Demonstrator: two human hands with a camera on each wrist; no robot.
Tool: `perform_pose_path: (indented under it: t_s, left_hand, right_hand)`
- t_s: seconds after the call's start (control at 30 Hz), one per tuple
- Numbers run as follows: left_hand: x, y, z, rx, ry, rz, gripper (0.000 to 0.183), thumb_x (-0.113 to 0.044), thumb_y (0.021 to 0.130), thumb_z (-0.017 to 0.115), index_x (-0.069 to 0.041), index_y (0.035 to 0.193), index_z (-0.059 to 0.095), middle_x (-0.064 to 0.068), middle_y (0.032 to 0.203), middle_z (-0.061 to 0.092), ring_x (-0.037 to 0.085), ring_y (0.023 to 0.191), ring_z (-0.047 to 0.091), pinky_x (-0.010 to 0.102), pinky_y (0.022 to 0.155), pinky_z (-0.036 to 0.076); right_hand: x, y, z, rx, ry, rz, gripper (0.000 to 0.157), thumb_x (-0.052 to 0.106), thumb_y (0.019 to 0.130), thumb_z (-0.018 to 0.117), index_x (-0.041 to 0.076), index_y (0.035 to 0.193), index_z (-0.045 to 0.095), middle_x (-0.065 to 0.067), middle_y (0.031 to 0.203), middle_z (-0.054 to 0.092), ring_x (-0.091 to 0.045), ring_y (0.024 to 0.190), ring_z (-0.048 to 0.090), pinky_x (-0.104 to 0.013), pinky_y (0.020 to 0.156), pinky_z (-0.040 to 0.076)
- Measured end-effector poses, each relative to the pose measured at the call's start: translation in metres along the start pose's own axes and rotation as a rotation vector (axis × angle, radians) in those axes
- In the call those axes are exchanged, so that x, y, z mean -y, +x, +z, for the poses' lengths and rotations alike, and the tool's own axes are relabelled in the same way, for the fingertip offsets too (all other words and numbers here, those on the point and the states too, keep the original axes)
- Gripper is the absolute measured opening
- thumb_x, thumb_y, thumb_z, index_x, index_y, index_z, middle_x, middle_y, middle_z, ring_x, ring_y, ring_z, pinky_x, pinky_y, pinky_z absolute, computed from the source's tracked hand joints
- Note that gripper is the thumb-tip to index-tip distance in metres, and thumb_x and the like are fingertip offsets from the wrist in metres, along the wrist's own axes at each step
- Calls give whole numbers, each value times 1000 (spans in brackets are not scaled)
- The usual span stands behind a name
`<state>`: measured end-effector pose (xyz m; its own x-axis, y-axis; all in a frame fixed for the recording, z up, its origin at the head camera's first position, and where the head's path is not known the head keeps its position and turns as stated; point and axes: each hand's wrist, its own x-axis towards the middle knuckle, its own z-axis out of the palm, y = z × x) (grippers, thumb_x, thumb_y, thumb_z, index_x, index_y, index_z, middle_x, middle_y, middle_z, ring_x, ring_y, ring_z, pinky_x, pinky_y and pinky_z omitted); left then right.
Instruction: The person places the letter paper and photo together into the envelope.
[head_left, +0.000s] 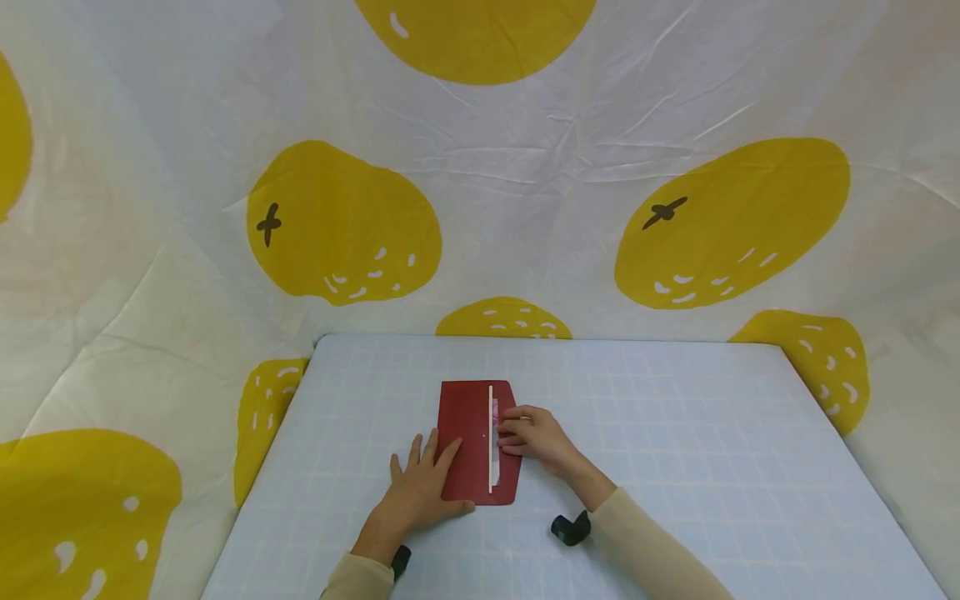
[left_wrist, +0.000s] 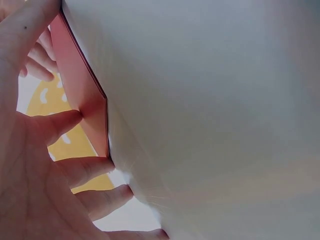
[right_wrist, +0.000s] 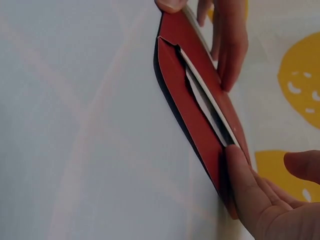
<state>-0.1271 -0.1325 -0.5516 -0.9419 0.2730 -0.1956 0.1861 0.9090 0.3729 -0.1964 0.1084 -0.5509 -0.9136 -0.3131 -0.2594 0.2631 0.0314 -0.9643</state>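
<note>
A red paper envelope [head_left: 465, 442] lies on the table with its flap to the right. A white strip runs along its pocket edge, and a pink and white paper [head_left: 496, 467] shows at the opening. My left hand [head_left: 418, 492] rests at the envelope's left side, fingers spread and thumb near the lower edge. Against the red surface [left_wrist: 80, 75] one of its fingertips presses. My right hand [head_left: 536, 436] has its fingers at the opening, over the flap. In the right wrist view a finger of that hand [right_wrist: 275, 210] touches the envelope by the slot, while the thumb stands apart.
A pale blue checked cloth covers the table [head_left: 675, 450]. Behind it hangs a white sheet [head_left: 525, 208] with large yellow fruit prints. A black wrist device [head_left: 572, 528] sits by the right sleeve, and another [head_left: 401, 562] by the left wrist.
</note>
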Motion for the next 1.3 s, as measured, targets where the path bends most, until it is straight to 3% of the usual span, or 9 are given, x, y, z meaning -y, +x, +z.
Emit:
perform_pose_path:
  t_s: [0.47,0.77,1.3]
  left_hand:
    - [1,-3,-1,-2,3,-2,103,-61,72,81,-18,155,37,21,160,24,49,144,17,78,104,15]
    - [1,-2,-1,2,10,13,103,-63,74,79,-17,155,36,22,160,24,50,144,16,78,104,15]
    - [0,-6,-5,2,19,13,101,-62,75,79,-17,155,37,23,160,24,51,144,17,79,103,16]
  right_hand:
    - [1,3,7,2,2,-2,36,10,102,57,-14,128,52,-27,114,66,-36,92,71,-42,79,58]
    - [1,-9,6,19,-36,56,36,11,102,58,-14,127,53,-22,108,68,-33,89,71,-41,77,59]
    - [2,-17,10,50,19,75,36,14,101,60,-13,124,55,-25,111,67,-37,93,71,-43,80,58]
